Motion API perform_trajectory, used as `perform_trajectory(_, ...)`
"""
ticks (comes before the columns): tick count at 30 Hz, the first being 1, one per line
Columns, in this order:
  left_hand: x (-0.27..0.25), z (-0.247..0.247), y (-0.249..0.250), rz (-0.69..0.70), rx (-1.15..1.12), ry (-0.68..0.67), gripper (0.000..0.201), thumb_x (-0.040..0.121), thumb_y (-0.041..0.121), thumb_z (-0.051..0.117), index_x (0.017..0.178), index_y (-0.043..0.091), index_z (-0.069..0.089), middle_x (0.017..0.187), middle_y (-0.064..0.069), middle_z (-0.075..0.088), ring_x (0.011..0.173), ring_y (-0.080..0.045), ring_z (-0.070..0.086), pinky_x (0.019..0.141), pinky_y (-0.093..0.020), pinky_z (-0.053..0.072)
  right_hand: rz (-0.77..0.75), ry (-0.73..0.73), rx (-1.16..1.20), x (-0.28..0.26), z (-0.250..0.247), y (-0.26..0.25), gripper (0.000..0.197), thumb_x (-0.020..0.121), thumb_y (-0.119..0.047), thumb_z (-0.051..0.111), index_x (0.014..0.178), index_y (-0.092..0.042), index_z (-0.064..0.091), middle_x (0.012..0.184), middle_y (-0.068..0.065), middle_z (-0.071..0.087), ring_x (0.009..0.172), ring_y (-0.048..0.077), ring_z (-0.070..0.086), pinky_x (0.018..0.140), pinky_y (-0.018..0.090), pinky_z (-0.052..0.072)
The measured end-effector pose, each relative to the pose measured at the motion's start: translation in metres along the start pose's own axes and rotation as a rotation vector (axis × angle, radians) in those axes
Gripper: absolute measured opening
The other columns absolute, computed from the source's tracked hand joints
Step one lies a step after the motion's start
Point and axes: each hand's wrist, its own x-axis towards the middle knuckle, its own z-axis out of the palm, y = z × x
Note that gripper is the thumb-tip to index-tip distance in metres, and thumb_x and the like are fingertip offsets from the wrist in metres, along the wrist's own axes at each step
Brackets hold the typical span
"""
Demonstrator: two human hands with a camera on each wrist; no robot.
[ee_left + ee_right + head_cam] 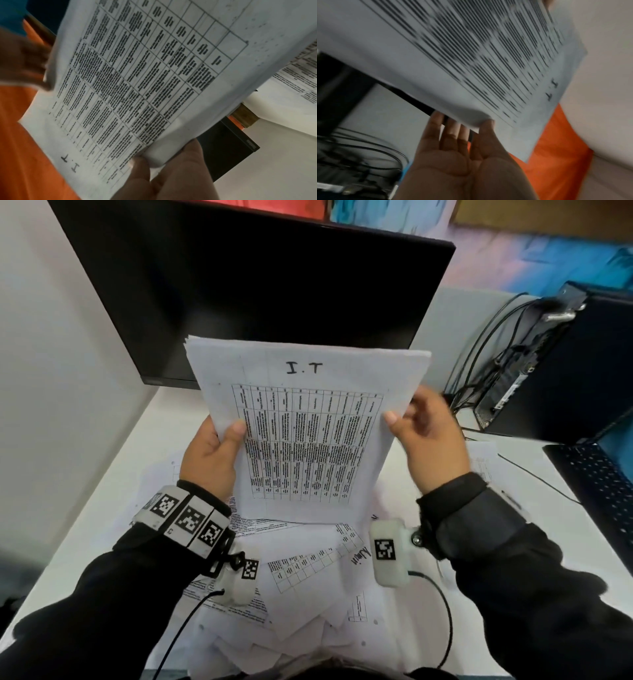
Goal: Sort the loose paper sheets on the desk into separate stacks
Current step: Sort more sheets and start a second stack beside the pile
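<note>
I hold a sheaf of printed sheets (pixel 301 440) upright in front of the monitor. Its front sheet has a table and a handwritten "I.T" at the top. My left hand (pixel 219 446) grips the sheaf's left edge, thumb on the front and fingers behind. My right hand (pixel 407 419) pinches the right edge, thumb on the front, fingers behind the paper. The left wrist view shows the sheaf (pixel 137 81) with my left hand (pixel 145 173) holding its edge. The blurred right wrist view shows the sheaf (pixel 471 54) above my right hand (pixel 471 132). Several loose sheets (pixel 308 577) lie overlapping on the desk below.
A black monitor (pixel 257 285) stands close behind the sheaf. A black computer tower (pixel 565 371) with cables (pixel 479 354) is at the right rear, and a dark keyboard (pixel 603 481) lies at the right edge. The white desk (pixel 102 491) shows bare at the left.
</note>
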Motion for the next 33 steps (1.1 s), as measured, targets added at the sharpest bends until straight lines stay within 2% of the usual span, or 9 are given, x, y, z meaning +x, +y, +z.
perform_trajectory(4, -0.002, 0.004, 0.006, 0.033, -0.015, 0.042, 0.025, 0.095, 0.031, 0.046, 0.118, 0.032, 0.056, 0.112, 0.014, 0.065, 0.109, -0.008, 0.06, 0.099, -0.039, 0.046, 0.238, -0.146, -0.159, -0.023, 0.016, 0.025, 0.029, 0.096, -0.015, 0.046, 0.124, -0.02, 0.052, 0.105, -0.019, 0.057, 0.101, 0.003, 0.052, 0.091, 0.018, 0.042)
perform_trajectory(6, -0.005, 0.009, 0.015, 0.088, -0.001, 0.054, 0.026, 0.097, 0.031, 0.042, 0.121, 0.031, 0.052, 0.11, 0.021, 0.061, 0.107, 0.003, 0.057, 0.098, -0.028, 0.046, 0.249, -0.099, -0.133, -0.028, 0.021, 0.025, 0.029, 0.098, -0.014, 0.042, 0.125, -0.016, 0.052, 0.107, -0.015, 0.058, 0.102, 0.003, 0.051, 0.094, 0.019, 0.041)
perform_trajectory(9, -0.013, 0.017, 0.035, 0.222, -0.01, 0.062, 0.02, 0.1, 0.022, 0.036, 0.115, 0.035, 0.039, 0.102, 0.03, 0.051, 0.093, 0.026, 0.05, 0.079, 0.003, 0.039, 0.15, -0.013, -0.093, -0.026, 0.023, 0.018, 0.028, 0.099, -0.012, 0.04, 0.123, -0.018, 0.052, 0.107, -0.021, 0.058, 0.092, -0.017, 0.051, 0.082, -0.003, 0.036)
perform_trajectory(13, -0.025, 0.022, 0.038, 0.306, -0.032, 0.057, 0.02, 0.1, 0.014, 0.033, 0.111, 0.031, 0.031, 0.104, 0.028, 0.046, 0.092, 0.031, 0.046, 0.075, 0.008, 0.033, 0.1, 0.008, -0.003, -0.03, 0.024, 0.02, 0.027, 0.098, -0.013, 0.041, 0.115, -0.034, 0.046, 0.103, -0.033, 0.052, 0.092, -0.029, 0.047, 0.083, -0.004, 0.037)
perform_trajectory(15, -0.025, 0.019, 0.023, 0.262, -0.03, 0.053, 0.019, 0.1, 0.017, 0.034, 0.114, 0.028, 0.03, 0.108, 0.017, 0.051, 0.093, 0.026, 0.048, 0.074, 0.007, 0.035, 0.159, -0.021, 0.008, -0.037, 0.026, 0.03, 0.025, 0.096, -0.015, 0.046, 0.112, -0.034, 0.046, 0.103, -0.028, 0.056, 0.093, -0.023, 0.051, 0.091, 0.008, 0.043)
perform_trajectory(17, -0.025, 0.016, 0.007, 0.194, -0.021, 0.036, 0.02, 0.099, 0.019, 0.036, 0.118, 0.024, 0.031, 0.113, 0.006, 0.053, 0.092, 0.017, 0.052, 0.072, 0.004, 0.039, 0.209, -0.053, 0.003, -0.043, 0.027, 0.042, 0.024, 0.095, -0.016, 0.05, 0.111, -0.033, 0.045, 0.103, -0.027, 0.057, 0.093, -0.022, 0.052, 0.089, 0.008, 0.043)
perform_trajectory(22, -0.02, 0.012, -0.013, 0.068, 0.034, -0.026, 0.019, 0.098, 0.023, 0.04, 0.115, 0.029, 0.034, 0.091, 0.019, 0.052, 0.063, 0.023, 0.049, 0.055, 0.002, 0.04, 0.232, -0.038, 0.002, -0.038, 0.025, 0.051, 0.019, 0.095, -0.013, 0.047, 0.111, -0.025, 0.046, 0.103, -0.021, 0.059, 0.093, -0.017, 0.054, 0.079, -0.001, 0.04)
perform_trajectory(28, -0.012, 0.014, -0.032, -0.076, 0.025, -0.02, 0.022, 0.097, 0.029, 0.042, 0.116, 0.038, 0.04, 0.1, 0.024, 0.056, 0.093, 0.007, 0.053, 0.072, -0.017, 0.042, 0.256, -0.07, -0.056, -0.034, 0.03, 0.057, 0.027, 0.098, -0.011, 0.04, 0.122, -0.023, 0.046, 0.103, -0.025, 0.055, 0.093, -0.021, 0.049, 0.075, -0.009, 0.034)
perform_trajectory(33, -0.01, 0.012, -0.044, -0.136, 0.057, -0.064, 0.028, 0.097, 0.026, 0.042, 0.124, 0.033, 0.042, 0.097, 0.025, 0.054, 0.089, 0.011, 0.049, 0.069, -0.01, 0.037, 0.327, -0.065, -0.033, -0.04, 0.035, 0.06, 0.03, 0.099, -0.017, 0.04, 0.128, -0.021, 0.044, 0.104, -0.019, 0.053, 0.095, -0.003, 0.051, 0.072, -0.005, 0.033)
